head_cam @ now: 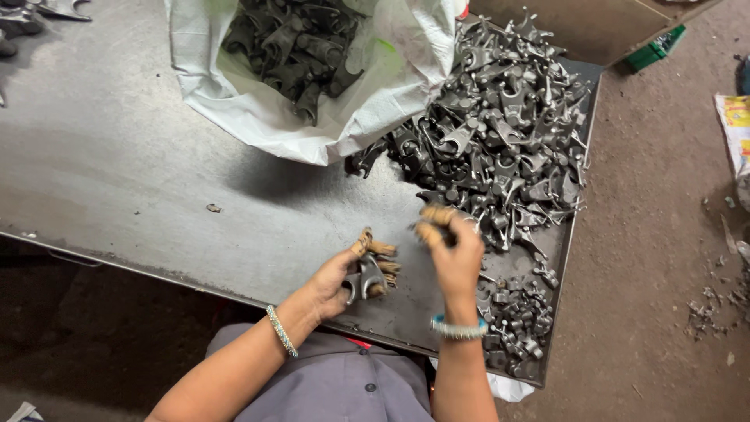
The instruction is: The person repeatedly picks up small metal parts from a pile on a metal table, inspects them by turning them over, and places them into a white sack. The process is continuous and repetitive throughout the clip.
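View from above of a grey sheet-metal table (141, 172), its surface dull, scuffed and lightly stained, with a small fleck of debris (213, 208) lying alone near its centre. At the 6 o'clock edge a person in a grey garment works with both hands. The left hand (344, 277), fingertips wrapped in tan tape, is closed around a dark forked metal part (366, 280), held just above the table. The right hand (453, 250), likewise taped, is curled with fingers bent toward a large heap of similar grey forked castings (508, 133) at 2 o'clock; whether it grips one cannot be told. A smaller cluster of parts (519, 312) lies at 4 o'clock, beside the right wrist, near the table's rim. At 12 o'clock an open white woven sack (258, 117) rests on the table, darker parts (293, 47) showing inside its mouth. A few further metal pieces (31, 16) sit at the 10 o'clock corner. Each wrist carries a bangle. Around the table the floor (656, 234) is bare brown earth or concrete, dusty, with scattered chips at 3 o'clock. A green object (656, 48) lies at 1 o'clock beside a brown board (578, 27).
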Action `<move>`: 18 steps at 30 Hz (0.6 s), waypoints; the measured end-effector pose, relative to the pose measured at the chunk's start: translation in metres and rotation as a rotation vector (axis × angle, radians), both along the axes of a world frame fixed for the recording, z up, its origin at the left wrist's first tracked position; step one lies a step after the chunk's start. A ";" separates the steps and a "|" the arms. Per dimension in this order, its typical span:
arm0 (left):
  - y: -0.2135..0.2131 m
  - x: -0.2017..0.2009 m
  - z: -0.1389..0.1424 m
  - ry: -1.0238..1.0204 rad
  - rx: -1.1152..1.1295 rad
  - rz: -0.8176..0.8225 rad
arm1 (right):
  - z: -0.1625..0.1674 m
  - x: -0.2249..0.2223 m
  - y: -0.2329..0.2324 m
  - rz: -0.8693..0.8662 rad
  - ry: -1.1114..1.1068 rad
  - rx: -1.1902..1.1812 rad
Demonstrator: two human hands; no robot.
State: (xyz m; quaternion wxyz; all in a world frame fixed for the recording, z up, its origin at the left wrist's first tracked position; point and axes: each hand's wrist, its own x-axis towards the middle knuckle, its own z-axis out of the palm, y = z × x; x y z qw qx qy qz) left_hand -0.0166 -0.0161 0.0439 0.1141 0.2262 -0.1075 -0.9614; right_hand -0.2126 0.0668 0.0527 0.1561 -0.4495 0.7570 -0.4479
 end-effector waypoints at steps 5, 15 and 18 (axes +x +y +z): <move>0.001 0.004 -0.004 -0.279 0.069 0.088 | 0.003 -0.029 -0.036 -0.135 0.471 0.066; -0.014 0.024 0.001 -0.085 -0.005 0.216 | 0.003 0.017 -0.006 -0.016 0.237 0.375; -0.021 0.031 0.004 -0.031 -0.036 0.236 | 0.015 0.026 -0.001 0.016 0.257 0.268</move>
